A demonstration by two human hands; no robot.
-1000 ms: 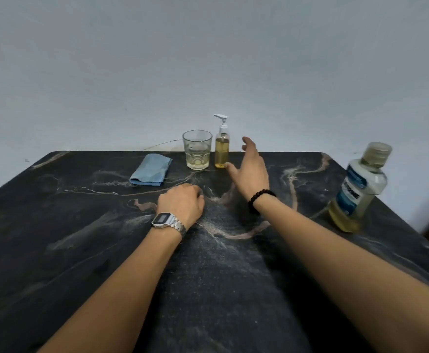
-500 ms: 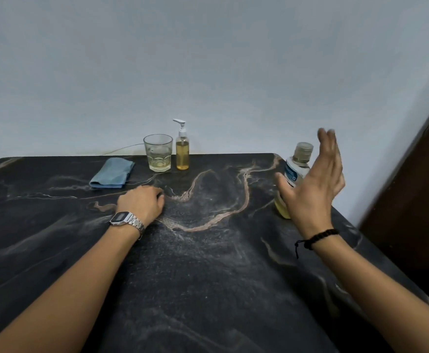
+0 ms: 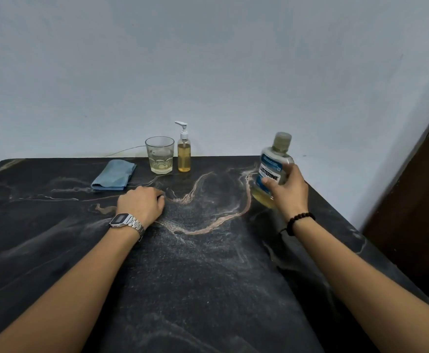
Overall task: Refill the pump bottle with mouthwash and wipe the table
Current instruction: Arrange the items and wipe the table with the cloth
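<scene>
My right hand [image 3: 288,192] grips a clear mouthwash bottle [image 3: 272,169] with a blue label and a capped top, at the right side of the black marble table [image 3: 208,263]; the bottle holds a little yellow liquid and tilts slightly. A small pump bottle [image 3: 184,154] with yellow liquid and a white pump stands at the far edge. My left hand [image 3: 142,203] rests on the table in a loose fist, holding nothing. A folded blue cloth [image 3: 114,175] lies far left of the glass.
A clear glass [image 3: 160,155] with some pale liquid stands just left of the pump bottle. A thin wire runs along the wall behind it. A dark wooden panel [image 3: 417,200] stands beyond the table's right edge.
My right hand swung from near the pump bottle to the right and has taken hold of the mouthwash bottle. The left hand stayed in place. The view turned right.
</scene>
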